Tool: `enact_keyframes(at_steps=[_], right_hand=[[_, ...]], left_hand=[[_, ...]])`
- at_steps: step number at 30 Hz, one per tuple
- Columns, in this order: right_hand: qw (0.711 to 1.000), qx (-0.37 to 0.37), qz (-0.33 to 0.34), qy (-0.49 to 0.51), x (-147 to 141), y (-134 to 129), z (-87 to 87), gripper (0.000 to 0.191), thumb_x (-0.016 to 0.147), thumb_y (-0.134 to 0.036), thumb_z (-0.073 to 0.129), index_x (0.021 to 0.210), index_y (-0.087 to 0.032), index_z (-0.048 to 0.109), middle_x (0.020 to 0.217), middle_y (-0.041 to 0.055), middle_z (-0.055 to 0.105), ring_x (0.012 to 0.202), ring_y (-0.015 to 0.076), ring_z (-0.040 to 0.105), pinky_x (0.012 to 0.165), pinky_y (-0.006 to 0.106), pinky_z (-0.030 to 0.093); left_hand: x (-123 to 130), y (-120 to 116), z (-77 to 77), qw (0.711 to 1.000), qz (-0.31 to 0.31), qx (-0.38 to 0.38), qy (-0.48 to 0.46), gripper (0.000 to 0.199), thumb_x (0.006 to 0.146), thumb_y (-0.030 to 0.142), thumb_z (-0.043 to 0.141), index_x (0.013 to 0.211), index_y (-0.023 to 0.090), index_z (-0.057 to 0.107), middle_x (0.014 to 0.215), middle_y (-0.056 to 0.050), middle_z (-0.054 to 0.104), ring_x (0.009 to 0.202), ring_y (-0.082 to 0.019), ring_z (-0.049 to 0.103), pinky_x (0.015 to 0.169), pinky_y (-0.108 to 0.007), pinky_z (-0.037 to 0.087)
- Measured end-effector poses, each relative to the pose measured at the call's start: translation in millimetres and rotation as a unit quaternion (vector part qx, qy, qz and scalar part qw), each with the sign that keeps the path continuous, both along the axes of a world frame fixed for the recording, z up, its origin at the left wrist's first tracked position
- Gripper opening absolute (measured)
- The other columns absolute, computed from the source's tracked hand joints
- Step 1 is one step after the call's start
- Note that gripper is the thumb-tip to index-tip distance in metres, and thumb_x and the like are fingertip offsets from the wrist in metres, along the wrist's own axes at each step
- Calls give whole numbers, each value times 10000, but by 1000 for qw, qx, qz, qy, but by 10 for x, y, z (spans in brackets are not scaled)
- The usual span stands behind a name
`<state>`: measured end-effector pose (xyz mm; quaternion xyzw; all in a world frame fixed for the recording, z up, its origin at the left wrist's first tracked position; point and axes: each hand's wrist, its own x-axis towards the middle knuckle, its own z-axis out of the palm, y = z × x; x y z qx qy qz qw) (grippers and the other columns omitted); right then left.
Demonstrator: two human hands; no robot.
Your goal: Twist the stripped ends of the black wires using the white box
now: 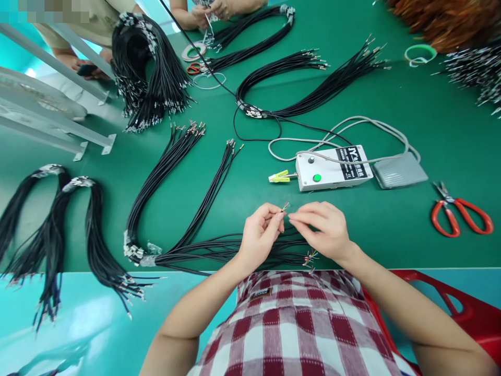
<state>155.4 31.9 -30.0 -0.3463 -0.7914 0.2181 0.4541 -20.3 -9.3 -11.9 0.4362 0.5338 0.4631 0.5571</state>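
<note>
At far left, two bundles (94,211) of black cables lie bent on the green table (250,175), their loose ends reaching past its near edge. Behind them, a thicker bundle (172,78) stands arched beside metal legs (92,128). Next comes the near bundle (146,190), bent at its white connectors (135,251), one part running away from the person, the other spread rightward along the edge and under the hands. Farther back are a tape roll (193,50), orange-handled scissors (193,68) and a co-worker's hands (213,10). The left hand (260,232) pinches a cable end (285,208) between thumb and fingers, its bared wires pointing up, above the near bundle. Just beside it, the right hand (326,230) has thumb and fingertips drawn close together; whether they grip a wire, I cannot tell. Beyond the right hand sits a white box (332,168) with a yellow clip (279,177) at its left end; a grey pedal (399,171) adjoins its right. Red-handled cutters (462,209) lie farther right.
</note>
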Motion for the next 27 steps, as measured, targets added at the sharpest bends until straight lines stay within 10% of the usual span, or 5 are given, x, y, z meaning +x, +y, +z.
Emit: enact_keyframes(at_steps=[4, 7, 13, 21, 27], right_hand=[[907, -384, 41, 166, -122, 23, 78, 209, 873, -395, 708, 976, -215, 733, 835, 29, 700, 584, 120, 581, 558, 276, 483], [834, -494, 70, 236, -229, 39, 116, 275, 793, -452, 775, 896, -199, 737, 785, 14, 689, 555, 98, 516, 527, 255, 440], [792, -525, 30, 310, -353, -28, 80, 260, 728, -417, 837, 804, -193, 729, 654, -22, 628, 506, 75, 456, 495, 241, 380], [860, -436, 13, 263, -333, -73, 67, 312, 727, -469, 835, 740, -186, 703, 799, 1, 609, 510, 86, 571, 478, 260, 458], [849, -447, 23, 280, -343, -79, 86, 309, 754, -481, 813, 755, -188, 714, 771, 14, 642, 564, 105, 570, 531, 273, 503]], left_hand=[[-11, -6, 0, 1000, -11, 21, 17, 272, 947, 427, 597, 866, 168, 572, 651, 25, 552, 530, -70, 444, 496, -203, 349], [-15, -16, -5, 999, -14, 28, 31, 280, 959, 436, 570, 862, 174, 564, 660, 27, 544, 542, -75, 441, 512, -210, 355], [15, -34, -66, 996, 32, 46, 68, 261, 948, 425, 585, 863, 179, 559, 686, 20, 550, 583, -90, 473, 549, -217, 392], [59, 88, 4, 989, 58, 127, 57, 150, 856, 293, 724, 902, 171, 648, 939, -40, 579, 843, -136, 599, 728, -249, 528], [39, 144, -48, 990, 97, 101, -27, 177, 819, 319, 764, 816, 154, 700, 862, -30, 621, 663, -104, 609, 609, -243, 555]])
